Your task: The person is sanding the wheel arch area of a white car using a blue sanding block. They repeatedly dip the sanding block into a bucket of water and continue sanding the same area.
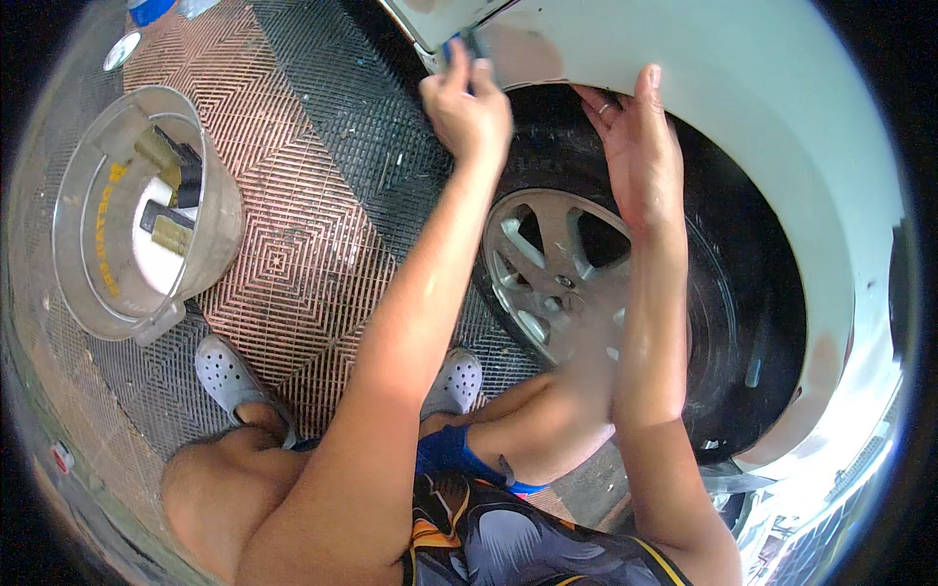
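1. Nearest, the person's bent knees (547, 430) frame the lower edge, with both forearms reaching past them; the low seat presumably brings the wheel arch within easy reach.
2. Grey clogs (227, 376) rest on the ribbed floor mat (283, 220), well apart.
3. To the left stands a clear bucket (220, 230), near enough, it seems, for the left arm. Several dark-and-olive blocks (156, 148) lie inside, some overlapping; whether there is liquid is hard to tell.
4. To the right is the wheel (513, 246) with its black tyre (747, 342), under the pale fender (762, 78).
5. The right hand (640, 161) is at the top of the arch. Its fingers are slightly curled around the lip, tips partly hidden, with the thumb spread away and upward, probably as a brace.
6. Farthest, the left hand (471, 117) pinches a dark block (477, 46) with a blue part, fingers close together, against the panel edge beside a brownish patch (520, 54). Blur hides the exact contact.
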### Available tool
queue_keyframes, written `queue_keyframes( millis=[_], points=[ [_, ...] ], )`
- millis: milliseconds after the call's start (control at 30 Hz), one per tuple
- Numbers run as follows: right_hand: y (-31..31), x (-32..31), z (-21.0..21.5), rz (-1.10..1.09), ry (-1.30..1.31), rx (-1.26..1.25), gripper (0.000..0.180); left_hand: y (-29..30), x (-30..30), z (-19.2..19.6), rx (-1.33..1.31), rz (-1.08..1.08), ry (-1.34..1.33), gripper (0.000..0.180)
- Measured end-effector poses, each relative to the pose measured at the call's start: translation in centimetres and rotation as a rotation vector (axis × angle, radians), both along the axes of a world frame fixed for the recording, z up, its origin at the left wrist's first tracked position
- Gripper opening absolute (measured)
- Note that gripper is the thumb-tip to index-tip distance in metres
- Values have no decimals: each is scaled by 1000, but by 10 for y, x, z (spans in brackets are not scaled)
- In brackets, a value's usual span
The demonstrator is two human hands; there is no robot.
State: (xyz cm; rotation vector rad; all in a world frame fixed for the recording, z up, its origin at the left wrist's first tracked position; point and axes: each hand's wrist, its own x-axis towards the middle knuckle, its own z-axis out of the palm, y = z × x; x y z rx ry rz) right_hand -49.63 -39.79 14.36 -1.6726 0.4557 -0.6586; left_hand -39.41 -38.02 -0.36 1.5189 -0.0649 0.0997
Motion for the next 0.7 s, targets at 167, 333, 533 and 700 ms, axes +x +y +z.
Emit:
queue_keyframes(
  millis=[167, 333, 533, 700],
  points=[
    [-7, -8, -6, -23, 3, 16, 76, 16, -39, 56, -192, -122, -113, 49],
    [3, 1, 1, -17, 11, 17, 74, -5, 18, -8, -195, -122, 186, 46],
    [-7, -7, -5, -16, -16, 89, 69, 19, -30, 78, -185, 3, -373, 40],
    [-4, -5, 0, -18, -10, 32, 71, 0, -8, 55, -212, -37, -179, 42]
  ],
)
